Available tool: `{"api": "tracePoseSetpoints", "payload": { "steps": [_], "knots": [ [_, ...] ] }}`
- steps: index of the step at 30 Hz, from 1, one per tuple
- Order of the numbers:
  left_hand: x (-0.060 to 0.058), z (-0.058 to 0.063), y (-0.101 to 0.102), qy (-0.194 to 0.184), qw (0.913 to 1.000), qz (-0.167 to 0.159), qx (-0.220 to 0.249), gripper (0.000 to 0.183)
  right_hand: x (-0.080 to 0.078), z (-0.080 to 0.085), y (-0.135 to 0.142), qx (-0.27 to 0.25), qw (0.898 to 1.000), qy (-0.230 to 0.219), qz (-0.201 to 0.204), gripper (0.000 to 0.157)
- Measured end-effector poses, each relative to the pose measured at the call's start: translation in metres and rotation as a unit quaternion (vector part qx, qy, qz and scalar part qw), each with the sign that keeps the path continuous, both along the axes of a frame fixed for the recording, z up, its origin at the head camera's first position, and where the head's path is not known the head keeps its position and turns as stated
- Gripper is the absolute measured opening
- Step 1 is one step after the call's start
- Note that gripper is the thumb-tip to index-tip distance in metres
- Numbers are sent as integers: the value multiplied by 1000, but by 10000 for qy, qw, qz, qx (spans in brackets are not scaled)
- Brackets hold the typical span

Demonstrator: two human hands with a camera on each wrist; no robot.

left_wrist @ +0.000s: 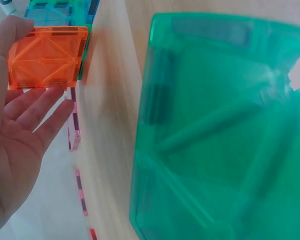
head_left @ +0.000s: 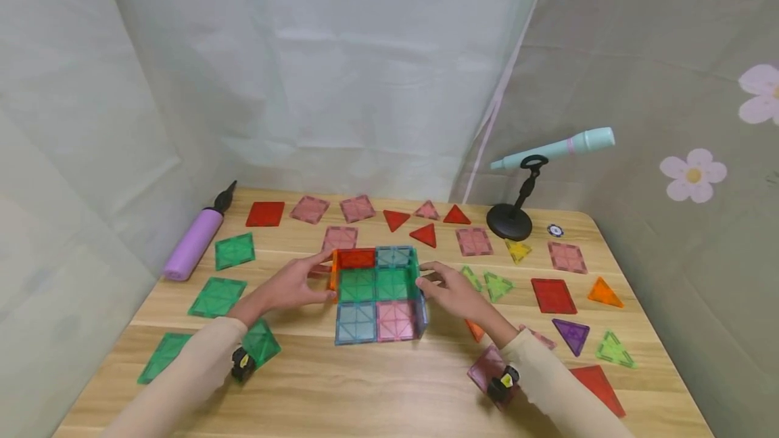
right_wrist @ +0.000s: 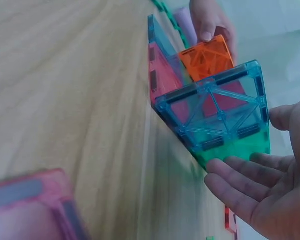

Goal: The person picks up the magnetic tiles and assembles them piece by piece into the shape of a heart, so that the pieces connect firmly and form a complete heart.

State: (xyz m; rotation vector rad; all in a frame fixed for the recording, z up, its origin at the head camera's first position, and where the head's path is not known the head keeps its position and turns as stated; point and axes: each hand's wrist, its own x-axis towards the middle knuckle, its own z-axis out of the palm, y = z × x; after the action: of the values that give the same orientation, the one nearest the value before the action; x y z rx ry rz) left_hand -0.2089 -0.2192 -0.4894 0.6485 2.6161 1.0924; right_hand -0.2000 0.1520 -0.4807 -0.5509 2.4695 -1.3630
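Observation:
A low box of see-through magnetic tiles stands on the table, its floor made of green, blue and pink tiles (head_left: 395, 320). My left hand (head_left: 295, 284) is at the left wall, thumb and fingers spanning opposite edges of an upright orange square tile (left_wrist: 47, 57). At the right wall, my right hand (head_left: 450, 289) has its thumb and loosely extended fingers beside upright green and blue square tiles (right_wrist: 220, 110); exact contact is hard to tell. Red (head_left: 357, 258) and blue (head_left: 394, 257) tiles form the back wall. The front side has no upright tile.
Loose green squares (head_left: 218, 297) lie at left, pink squares (head_left: 310, 209) and red triangles (head_left: 424, 234) behind. More tiles, including a red square (head_left: 553, 296), lie at right. A purple pump (head_left: 193, 245) and a pale blue telescope (head_left: 554, 149) on a black stand (head_left: 510, 222) are behind.

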Motion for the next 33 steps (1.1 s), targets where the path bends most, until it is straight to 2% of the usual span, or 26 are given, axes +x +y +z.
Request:
{"api": "tracePoseSetpoints", "payload": {
  "steps": [10,14,17,21,24,26,29,33],
  "knots": [
    [-2,1,1,-118,9999,-27,-25,98,-24,1,-13,-81,9992,229,-319,58],
    [4,6,-3,-105,9997,-51,-200,96,-27,1,-14,-26,9994,133,-329,55],
    [18,14,-12,90,9984,-76,-549,87,-28,-1,-13,-18,9994,81,-347,53],
    [48,20,-36,424,9914,-147,-1227,74,-28,-4,-13,-53,9992,120,-370,56],
    [70,19,-56,424,9883,-127,-1457,77,-29,-6,-13,-47,9992,162,-359,57],
    [81,17,-66,356,9884,-80,-1472,84,-30,-6,-13,-34,9992,182,-342,58],
    [91,13,-77,373,9873,-54,-1545,93,-30,-6,-12,-12,9993,186,-320,58],
    [94,6,-83,421,9818,64,-1851,96,-30,-6,-12,21,9994,173,-305,59]
  ]
}}
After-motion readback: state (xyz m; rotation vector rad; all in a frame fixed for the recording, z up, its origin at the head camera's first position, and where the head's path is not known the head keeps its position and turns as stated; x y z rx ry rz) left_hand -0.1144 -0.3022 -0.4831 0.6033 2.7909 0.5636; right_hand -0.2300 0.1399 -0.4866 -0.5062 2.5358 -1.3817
